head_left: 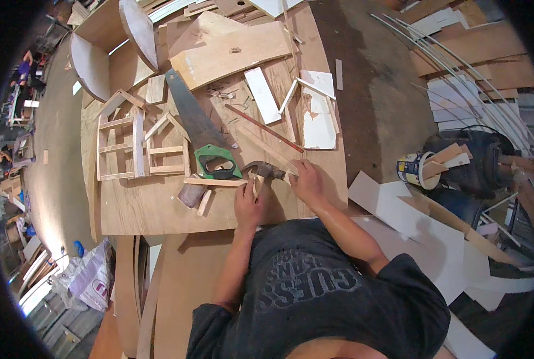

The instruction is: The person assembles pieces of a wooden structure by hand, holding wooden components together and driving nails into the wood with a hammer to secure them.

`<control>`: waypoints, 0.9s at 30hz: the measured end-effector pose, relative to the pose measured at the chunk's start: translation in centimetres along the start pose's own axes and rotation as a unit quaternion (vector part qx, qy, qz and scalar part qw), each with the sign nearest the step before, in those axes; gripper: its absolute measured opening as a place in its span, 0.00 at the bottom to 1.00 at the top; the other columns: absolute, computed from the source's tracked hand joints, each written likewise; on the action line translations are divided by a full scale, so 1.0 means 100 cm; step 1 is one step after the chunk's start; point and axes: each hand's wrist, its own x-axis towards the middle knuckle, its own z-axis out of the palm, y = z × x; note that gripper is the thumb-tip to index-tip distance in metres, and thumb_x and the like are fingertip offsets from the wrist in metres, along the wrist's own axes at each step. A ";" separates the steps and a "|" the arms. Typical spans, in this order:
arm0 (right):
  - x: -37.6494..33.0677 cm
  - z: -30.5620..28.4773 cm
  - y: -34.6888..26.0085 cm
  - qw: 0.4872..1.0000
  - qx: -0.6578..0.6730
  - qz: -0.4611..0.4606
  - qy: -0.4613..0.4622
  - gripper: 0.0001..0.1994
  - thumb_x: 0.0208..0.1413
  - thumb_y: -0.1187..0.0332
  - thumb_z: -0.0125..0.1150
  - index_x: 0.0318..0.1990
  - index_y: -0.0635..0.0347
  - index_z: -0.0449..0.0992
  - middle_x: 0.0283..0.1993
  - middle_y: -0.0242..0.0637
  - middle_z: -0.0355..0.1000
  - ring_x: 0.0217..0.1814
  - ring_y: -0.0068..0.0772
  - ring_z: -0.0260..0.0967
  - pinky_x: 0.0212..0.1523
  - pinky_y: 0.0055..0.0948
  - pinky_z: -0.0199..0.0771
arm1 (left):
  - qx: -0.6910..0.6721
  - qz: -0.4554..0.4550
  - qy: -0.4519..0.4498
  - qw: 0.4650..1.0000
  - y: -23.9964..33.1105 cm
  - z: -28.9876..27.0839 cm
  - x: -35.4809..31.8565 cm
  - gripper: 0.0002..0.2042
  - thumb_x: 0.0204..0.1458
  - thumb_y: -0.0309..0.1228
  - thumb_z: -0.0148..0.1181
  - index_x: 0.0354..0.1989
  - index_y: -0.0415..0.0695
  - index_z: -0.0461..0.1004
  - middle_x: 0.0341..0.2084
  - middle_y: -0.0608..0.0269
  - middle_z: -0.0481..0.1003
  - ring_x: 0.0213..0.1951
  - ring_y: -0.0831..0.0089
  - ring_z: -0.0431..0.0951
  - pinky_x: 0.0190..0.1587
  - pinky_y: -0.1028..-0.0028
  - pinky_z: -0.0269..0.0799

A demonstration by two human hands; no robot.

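Note:
My left hand (249, 205) grips the wooden handle of a hammer (264, 170), whose dark metal head sits just above my fingers. My right hand (306, 179) is right beside the hammer head, its fingers pinching the near end of a thin wooden strip (271, 153) that runs diagonally up and left over the plywood tabletop (147, 209). Another narrow wooden slat (213, 181) lies flat to the left of my left hand. Just beyond that slat rests a handsaw (190, 113) with a green handle.
Two small slatted wooden frames (136, 146) lie left of the saw. White board offcuts (318, 116) and a thin red rod (261, 127) lie further back. A can holding wood sticks (417, 169) stands on the right among scrap panels. A plastic bag (90, 278) sits lower left.

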 end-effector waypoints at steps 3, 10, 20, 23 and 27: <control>-0.009 0.011 -0.002 0.998 0.021 -0.010 0.050 0.22 0.50 0.69 0.72 0.54 0.58 0.77 0.51 0.45 0.74 0.54 0.55 0.72 0.55 0.47 0.74 | -0.069 0.030 -0.025 0.997 -0.021 -0.011 0.004 0.25 0.48 0.23 0.67 0.58 0.45 0.76 0.43 0.50 0.76 0.47 0.51 0.77 0.49 0.59 0.75; -0.025 0.031 -0.042 0.998 -0.013 -0.017 0.058 0.22 0.56 0.64 0.68 0.58 0.58 0.76 0.58 0.46 0.71 0.61 0.54 0.68 0.62 0.49 0.68 | -0.042 0.111 0.000 0.993 -0.040 -0.050 0.045 0.22 0.48 0.24 0.68 0.54 0.43 0.78 0.44 0.51 0.75 0.48 0.52 0.75 0.51 0.56 0.72; 0.003 0.082 -0.113 0.995 -0.090 -0.041 0.012 0.39 0.51 0.51 0.72 0.69 0.55 0.66 0.66 0.45 0.64 0.71 0.53 0.57 0.69 0.64 0.50 | 0.146 -0.089 0.015 0.985 -0.075 -0.084 0.086 0.45 0.45 0.40 0.77 0.70 0.38 0.59 0.53 0.43 0.72 0.55 0.46 0.73 0.60 0.47 0.65; 0.003 0.084 -0.115 0.994 -0.101 -0.032 -0.010 0.37 0.50 0.53 0.72 0.67 0.55 0.68 0.67 0.43 0.63 0.71 0.52 0.56 0.69 0.60 0.50 | 0.095 -0.172 -0.016 0.980 -0.099 -0.080 0.104 0.42 0.45 0.38 0.75 0.68 0.38 0.62 0.45 0.42 0.78 0.48 0.44 0.78 0.55 0.50 0.71; 0.006 0.081 -0.108 0.995 -0.073 -0.060 0.007 0.33 0.53 0.54 0.70 0.65 0.56 0.71 0.63 0.42 0.68 0.69 0.50 0.59 0.68 0.58 0.48 | 0.075 -0.168 -0.015 0.983 -0.110 -0.081 0.118 0.28 0.46 0.33 0.72 0.57 0.39 0.73 0.35 0.43 0.82 0.39 0.44 0.82 0.42 0.54 0.77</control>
